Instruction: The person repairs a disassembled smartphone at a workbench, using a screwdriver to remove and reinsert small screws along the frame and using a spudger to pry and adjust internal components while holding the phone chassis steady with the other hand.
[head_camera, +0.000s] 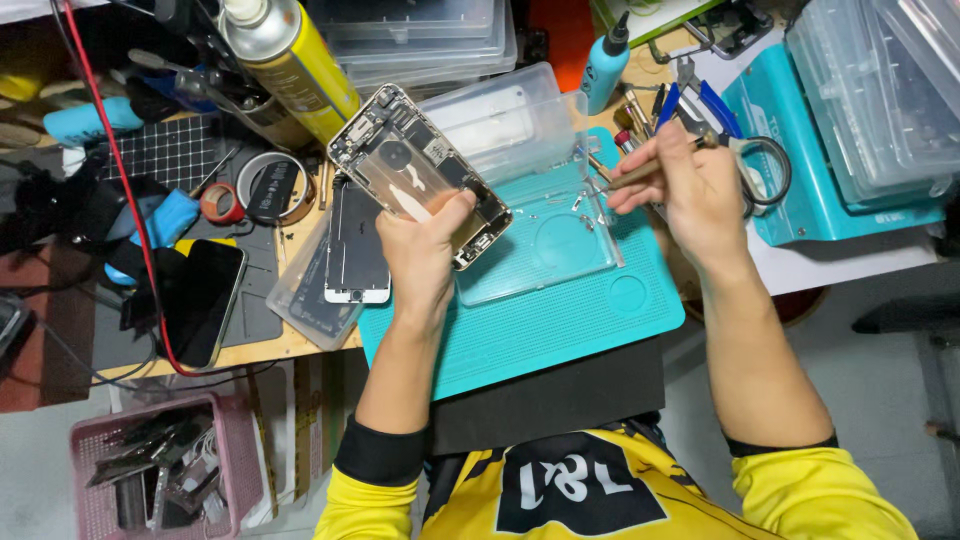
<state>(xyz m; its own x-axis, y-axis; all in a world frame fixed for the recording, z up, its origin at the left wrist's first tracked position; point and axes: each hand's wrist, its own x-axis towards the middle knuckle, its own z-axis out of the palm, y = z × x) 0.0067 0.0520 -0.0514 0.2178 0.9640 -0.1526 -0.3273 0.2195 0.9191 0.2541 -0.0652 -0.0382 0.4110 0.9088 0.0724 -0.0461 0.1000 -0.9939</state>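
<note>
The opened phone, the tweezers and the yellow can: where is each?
opened phone (415, 165), head view, on its inner frame.
tweezers (640, 174), head view, on the shaft.
yellow can (300, 65), head view, on its side.

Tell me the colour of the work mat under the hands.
Teal work mat, clearest in the head view.

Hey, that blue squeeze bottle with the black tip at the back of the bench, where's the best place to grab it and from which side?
Probably round the blue bottle body, below the black nozzle, coming from the front: it stands nearly upright, the body is widest there, and clear boxes crowd its left.
</note>
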